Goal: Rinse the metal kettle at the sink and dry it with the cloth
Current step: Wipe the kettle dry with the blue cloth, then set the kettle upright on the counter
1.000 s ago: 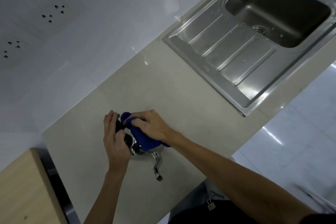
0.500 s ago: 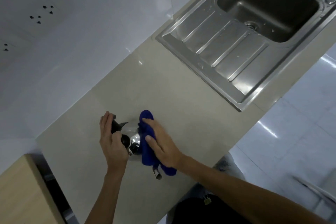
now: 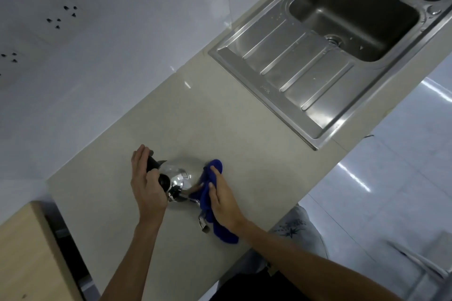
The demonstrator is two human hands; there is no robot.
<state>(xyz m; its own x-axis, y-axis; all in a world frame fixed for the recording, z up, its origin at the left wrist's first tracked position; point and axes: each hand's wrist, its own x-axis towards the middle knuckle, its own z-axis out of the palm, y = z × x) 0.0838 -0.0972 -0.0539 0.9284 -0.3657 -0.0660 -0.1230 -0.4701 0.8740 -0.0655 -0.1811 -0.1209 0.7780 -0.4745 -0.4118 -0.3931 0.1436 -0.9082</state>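
Beige counter [image 3: 220, 117], well apart from the sink [image 3: 293, 76], bears the metal kettle [image 3: 182, 176], its black handle gripped by the left hand [image 3: 146, 186] while the right hand [image 3: 223, 200], fingers nearly straight, presses the blue cloth [image 3: 208, 205] against its side; too hard a wipe could tip it.

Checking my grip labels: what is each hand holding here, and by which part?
The left hand grips the kettle by its black handle; the right hand presses the blue cloth against the kettle's side.
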